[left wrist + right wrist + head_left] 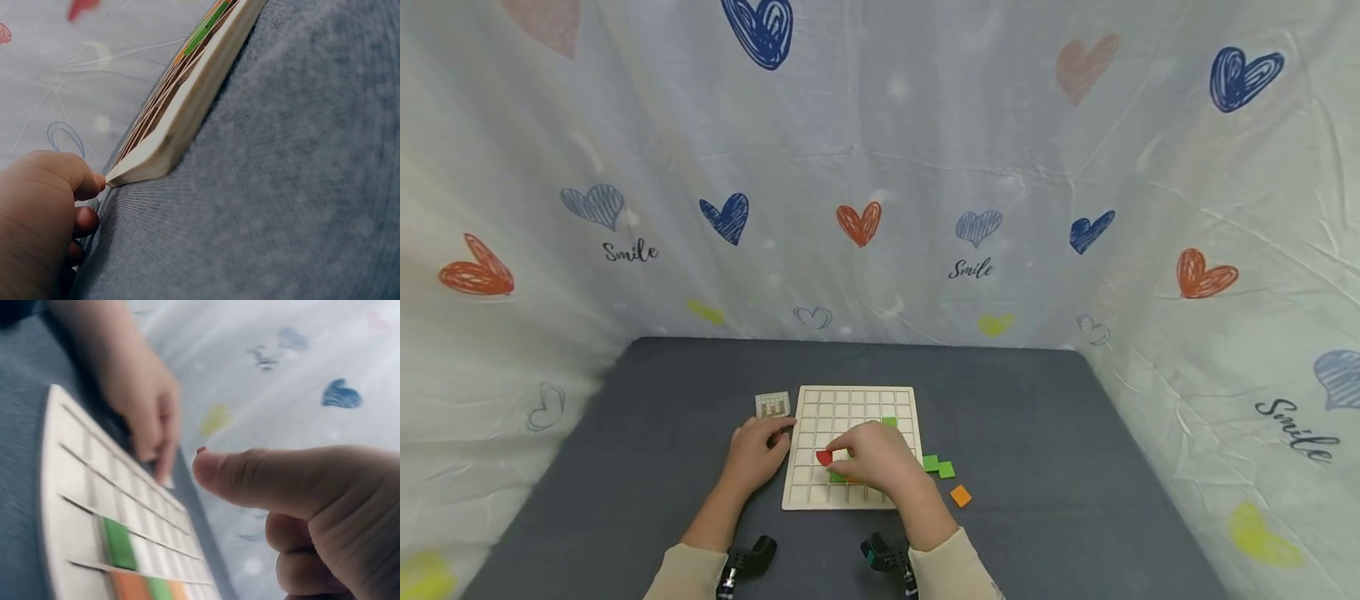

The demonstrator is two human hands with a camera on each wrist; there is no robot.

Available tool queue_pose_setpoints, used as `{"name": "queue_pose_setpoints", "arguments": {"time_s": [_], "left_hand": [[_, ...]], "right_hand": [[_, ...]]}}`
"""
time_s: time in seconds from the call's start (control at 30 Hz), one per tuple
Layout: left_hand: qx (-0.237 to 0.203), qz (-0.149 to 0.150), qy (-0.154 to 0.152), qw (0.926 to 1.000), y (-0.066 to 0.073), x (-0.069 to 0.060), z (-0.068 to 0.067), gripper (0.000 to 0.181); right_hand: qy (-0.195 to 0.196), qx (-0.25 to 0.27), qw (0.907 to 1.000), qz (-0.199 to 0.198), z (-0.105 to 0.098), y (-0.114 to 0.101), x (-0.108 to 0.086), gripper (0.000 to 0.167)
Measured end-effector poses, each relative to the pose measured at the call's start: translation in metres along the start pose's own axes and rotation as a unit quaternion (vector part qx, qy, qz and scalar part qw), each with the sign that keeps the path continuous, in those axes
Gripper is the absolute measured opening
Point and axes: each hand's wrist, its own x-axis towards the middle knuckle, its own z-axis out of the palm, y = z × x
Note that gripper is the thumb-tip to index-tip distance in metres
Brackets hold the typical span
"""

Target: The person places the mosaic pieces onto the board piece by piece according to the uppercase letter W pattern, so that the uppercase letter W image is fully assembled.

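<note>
A wooden grid board (806, 493) lies on the dark cloth, with green tiles (119, 542) and orange tiles (129, 585) set in some of its squares. Over the board, my right hand (878, 457) pinches a small red tile (824, 457) between thumb and finger. Only a red sliver shows past the thumb tip in the right wrist view. My left hand (756, 452) is at the board's left edge, its fingers loosely bent and a fingertip touching the board's corner in the left wrist view. The right hand hides part of the board.
A small patterned card (772, 405) lies beyond the left hand, beside the board. Right of the board are two loose green tiles (946, 470) and an orange tile (961, 496). A curtain printed with hearts (859, 223) hangs behind the table (1015, 417).
</note>
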Motion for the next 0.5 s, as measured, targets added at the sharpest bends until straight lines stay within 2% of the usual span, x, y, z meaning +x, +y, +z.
{"name": "queue_pose_setpoints", "arguments": {"time_s": [0.2,0.37,0.5], "left_hand": [[-0.001,0.006,0.01,0.9999,0.001,0.001,-0.002,0.031],[-0.004,0.02,0.027,0.9994,0.002,0.0,-0.001,0.03],[-0.003,0.019,0.03,0.9994,0.003,-0.001,-0.002,0.03]], "right_hand": [[-0.012,-0.019,0.9997,0.006,0.028,-0.001,0.009,0.019],[-0.014,-0.013,0.9995,0.027,0.037,0.0,0.009,0.018],[-0.013,-0.01,0.9995,0.027,0.041,0.003,0.008,0.019]]}}
